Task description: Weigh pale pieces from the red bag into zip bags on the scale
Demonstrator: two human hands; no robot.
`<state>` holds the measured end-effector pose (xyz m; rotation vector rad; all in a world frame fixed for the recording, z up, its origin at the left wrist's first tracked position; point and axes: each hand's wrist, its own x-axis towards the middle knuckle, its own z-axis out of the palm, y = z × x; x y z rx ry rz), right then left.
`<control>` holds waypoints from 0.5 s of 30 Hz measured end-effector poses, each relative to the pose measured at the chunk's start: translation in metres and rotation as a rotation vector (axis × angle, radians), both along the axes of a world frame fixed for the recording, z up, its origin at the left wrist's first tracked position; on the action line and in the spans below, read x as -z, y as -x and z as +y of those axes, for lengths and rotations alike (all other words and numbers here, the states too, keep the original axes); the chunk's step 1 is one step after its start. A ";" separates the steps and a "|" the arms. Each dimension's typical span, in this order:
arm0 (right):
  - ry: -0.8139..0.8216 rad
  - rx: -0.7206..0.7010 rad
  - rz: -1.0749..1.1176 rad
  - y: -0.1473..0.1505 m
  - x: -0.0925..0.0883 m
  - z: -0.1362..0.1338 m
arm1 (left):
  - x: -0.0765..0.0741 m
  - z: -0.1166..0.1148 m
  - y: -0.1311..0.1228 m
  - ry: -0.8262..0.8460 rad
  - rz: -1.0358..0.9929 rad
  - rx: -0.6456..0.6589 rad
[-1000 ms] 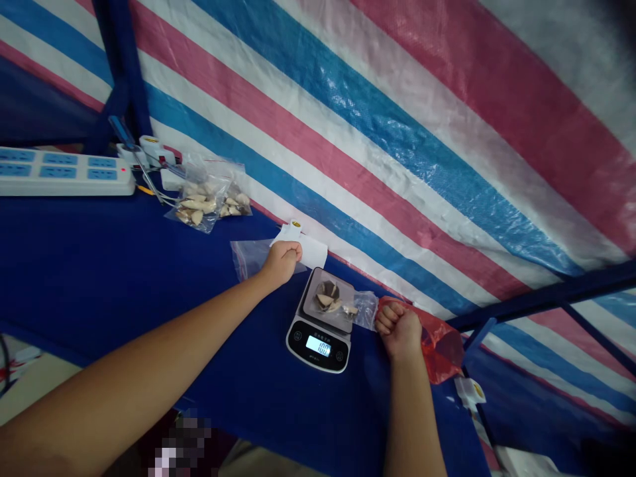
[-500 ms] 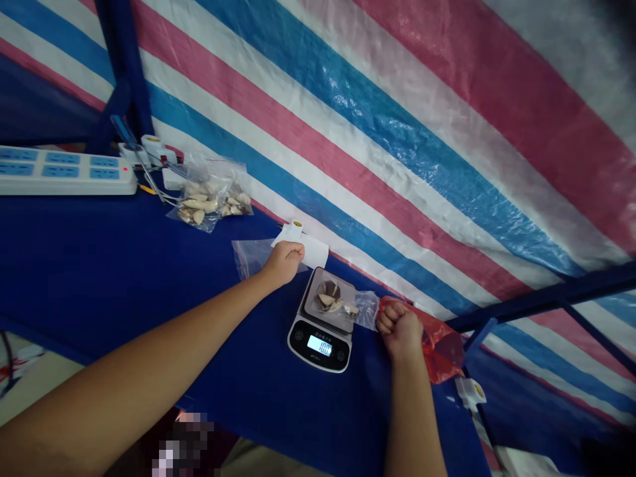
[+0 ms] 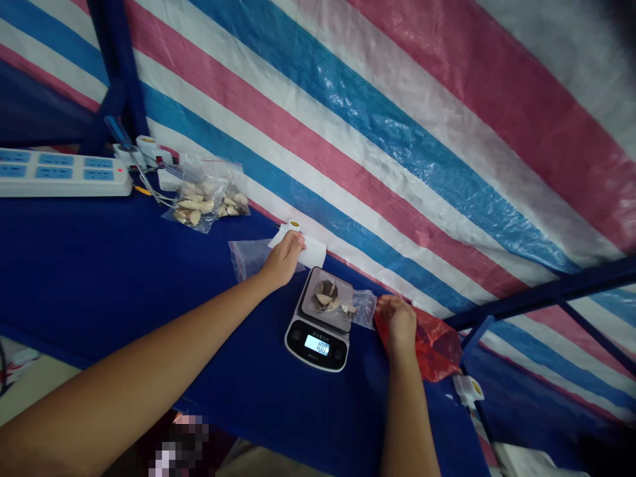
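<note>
A small digital scale (image 3: 318,334) stands on the blue table (image 3: 99,265), its display lit. On its pan lies a clear bag of pale pieces (image 3: 338,305). My left hand (image 3: 284,258) reaches past the scale and rests, fingers curled, on a white paper slip (image 3: 313,250) and an empty clear bag (image 3: 246,255). My right hand (image 3: 397,321) sits to the right of the scale on a red plastic bag (image 3: 437,344), fingers bent down at the bag's edge next to the clear bag.
Two filled clear bags (image 3: 206,202) lie at the back left beside a white power strip (image 3: 59,180) and small tools (image 3: 136,156). A striped tarp (image 3: 397,132) rises behind the table. A blue frame bar (image 3: 546,295) runs at right. A small tag (image 3: 470,389) lies near the table's edge.
My right hand has loosened from a fist and moved slightly up toward the clear bag on the scale. My left hand stays on the paper slip.
</note>
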<state>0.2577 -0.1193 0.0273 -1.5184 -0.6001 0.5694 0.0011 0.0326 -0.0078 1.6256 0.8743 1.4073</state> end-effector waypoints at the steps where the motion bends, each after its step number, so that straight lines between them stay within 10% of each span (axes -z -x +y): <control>1: 0.017 0.003 -0.036 0.002 -0.001 0.000 | -0.001 -0.001 0.000 0.010 0.021 -0.003; 10: 0.285 -0.109 -0.615 0.030 -0.021 -0.015 | -0.033 -0.030 -0.003 -0.239 0.363 0.221; 15: 0.392 -0.230 -0.450 0.031 -0.019 -0.016 | -0.052 -0.047 -0.025 -0.298 0.517 0.358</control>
